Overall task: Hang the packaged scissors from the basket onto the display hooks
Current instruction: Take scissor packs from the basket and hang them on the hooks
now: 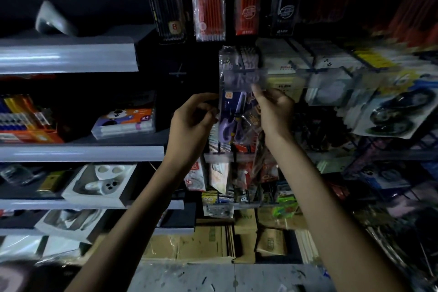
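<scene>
Left side: grey shelves (83, 153) carrying boxed stationery, not part of the job.

Left hand (192, 121): fingers curled, thumb and fingertips pinching the left edge of the packaged scissors (233, 111). Judged purpose: steady the pack and stop it twisting while its top is lined up.

Pack position: held in the air between both hands, against the hook column, with its header partly behind the clear price tag (245, 77) at a hook's end. I cannot tell whether the hang hole is on the display hook yet; the area is blurred.

Orientation: the pack's long axis is close to vertical, header up. The purple handles sit low and the blades run upward, leaning slightly right. This suits hanging, since the hole must meet the hook from the top end.

Right hand (275, 111): gripping the pack's right edge, forefinger stretched up along the front, probably to guide the header.

Further right: hanging tape packs (393, 114), blurred. The basket is not in view.
</scene>
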### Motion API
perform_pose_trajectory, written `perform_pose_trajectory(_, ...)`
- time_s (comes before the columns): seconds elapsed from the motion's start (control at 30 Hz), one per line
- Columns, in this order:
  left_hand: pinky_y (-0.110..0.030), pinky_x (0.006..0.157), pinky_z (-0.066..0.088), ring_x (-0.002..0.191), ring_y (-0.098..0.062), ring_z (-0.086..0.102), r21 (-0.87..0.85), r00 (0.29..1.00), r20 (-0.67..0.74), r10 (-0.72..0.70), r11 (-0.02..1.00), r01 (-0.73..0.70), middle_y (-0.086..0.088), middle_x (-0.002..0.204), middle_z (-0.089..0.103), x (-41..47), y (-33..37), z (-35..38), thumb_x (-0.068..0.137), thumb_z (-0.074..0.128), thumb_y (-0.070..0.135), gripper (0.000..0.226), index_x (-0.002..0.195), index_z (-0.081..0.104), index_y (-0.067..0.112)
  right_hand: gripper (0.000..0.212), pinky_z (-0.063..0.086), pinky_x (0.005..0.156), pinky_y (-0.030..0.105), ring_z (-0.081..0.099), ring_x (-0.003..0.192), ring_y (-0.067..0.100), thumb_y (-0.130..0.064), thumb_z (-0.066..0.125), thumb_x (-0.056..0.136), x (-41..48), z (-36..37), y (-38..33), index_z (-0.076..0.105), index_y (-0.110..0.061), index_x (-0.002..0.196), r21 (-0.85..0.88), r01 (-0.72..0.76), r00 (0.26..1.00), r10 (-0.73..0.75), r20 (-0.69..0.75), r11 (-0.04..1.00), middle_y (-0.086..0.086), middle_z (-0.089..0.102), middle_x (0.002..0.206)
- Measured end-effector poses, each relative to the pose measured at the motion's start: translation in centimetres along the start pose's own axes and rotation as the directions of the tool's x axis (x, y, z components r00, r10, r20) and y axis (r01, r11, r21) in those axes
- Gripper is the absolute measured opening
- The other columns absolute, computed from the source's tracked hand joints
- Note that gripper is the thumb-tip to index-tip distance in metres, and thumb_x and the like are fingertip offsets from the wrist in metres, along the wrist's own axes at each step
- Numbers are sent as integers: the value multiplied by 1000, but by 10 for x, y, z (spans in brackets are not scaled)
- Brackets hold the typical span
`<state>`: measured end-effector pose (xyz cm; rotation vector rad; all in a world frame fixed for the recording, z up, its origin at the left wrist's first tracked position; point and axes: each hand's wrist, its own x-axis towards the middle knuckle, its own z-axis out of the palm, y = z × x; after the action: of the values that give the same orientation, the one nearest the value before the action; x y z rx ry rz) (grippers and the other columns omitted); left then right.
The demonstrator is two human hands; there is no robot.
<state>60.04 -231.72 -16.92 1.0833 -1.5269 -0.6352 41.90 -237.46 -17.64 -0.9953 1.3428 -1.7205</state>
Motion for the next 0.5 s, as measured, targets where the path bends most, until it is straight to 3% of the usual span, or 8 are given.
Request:
perform_pose_trajectory(0.13, -35, 74, 57, 84, -10, 71, 52, 984, -12, -175, 983, 176, 3, 92, 74, 3, -34, 12, 96, 74, 30, 29, 122, 69, 18, 25, 38, 52, 29, 48, 51, 11, -38, 80, 87, 4, -3, 5, 73, -15, 81, 33, -14, 1000, 13, 28, 999, -7, 57, 57)
perform_pose_trajectory(0.2, -31, 70, 54, 81, -10, 72, 44, 968, 24, -250, 968, 249, 0, 92, 76, 0, -44, 19, 93, 78, 34, 34, 121, 69, 17, 40, 34, 50, 30, 44, 49, 15, -41, 78, 88, 4, -4, 6, 67, -4, 80, 35, 0, 999, -1, 54, 999, 0, 52, 55)
perform_pose_trajectory(0.27, -28, 69, 53, 78, -9, 72, 32, 966, 49, -254, 967, 253, 1, 89, 77, -5, -50, 26, 92, 79, 29, 20, 109, 70, 25, 48, 32, 48, 25, 42, 46, 14, -42, 77, 90, 2, -7, 3, 65, 4, 84, 17, 4, 997, -5, 73, 1000, 6, 49, 57)
perform_pose_trajectory(0.33, -28, 68, 55, 77, -10, 74, 23, 971, 55, -232, 973, 231, 3, 84, 78, -9, -54, 29, 92, 80, 25, 12, 97, 70, 32, 42, 32, 43, 17, 45, 42, 7, -39, 76, 91, 0, -10, 0, 69, 2, 89, -3, -20, 998, 20, 66, 1000, 2, 51, 57)
perform_pose_trajectory(0.43, -32, 65, 55, 74, -14, 75, -10, 972, 29, -234, 972, 235, -1, 82, 79, -11, -56, 33, 93, 79, 21, 6, 95, 75, 17, 35, 36, 43, 12, 48, 45, -2, -33, 76, 91, -1, -15, 1, 72, 2, 93, -13, -36, 996, 37, 77, 999, 2, 59, 69)
perform_pose_trajectory(0.5, -27, 62, 53, 71, -10, 73, -56, 971, 23, -237, 970, 238, -1, 80, 79, -12, -55, 34, 92, 79, 17, 5, 93, 75, 14, 21, 37, 45, 13, 48, 48, -2, -24, 75, 92, -1, -20, 5, 72, -3, 91, -18, -23, 994, 25, 105, 1000, -1, 59, 67)
